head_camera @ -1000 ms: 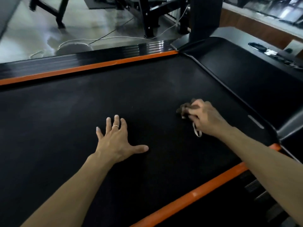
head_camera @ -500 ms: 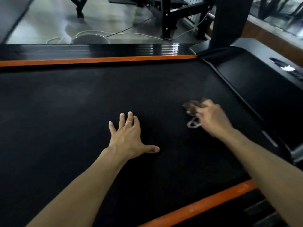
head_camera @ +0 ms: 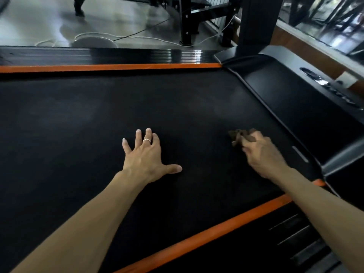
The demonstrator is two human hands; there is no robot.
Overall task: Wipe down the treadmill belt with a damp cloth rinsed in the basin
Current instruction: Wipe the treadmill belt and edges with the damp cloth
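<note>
The right hand point(head_camera: 263, 154) has its grip clamped on a crumpled brown cloth point(head_camera: 239, 135), pressed on the black treadmill belt point(head_camera: 98, 125). The left hand point(head_camera: 146, 154) rests flat, fingers spread.

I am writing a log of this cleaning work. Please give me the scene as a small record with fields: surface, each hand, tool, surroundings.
surface: black treadmill belt with orange side strips
left hand: flat on the belt, fingers spread, silver ring on one finger
right hand: grips a crumpled brown cloth against the belt, blurred
surroundings: white cable on grey floor beyond the belt
basin: none clearly identifiable
</note>
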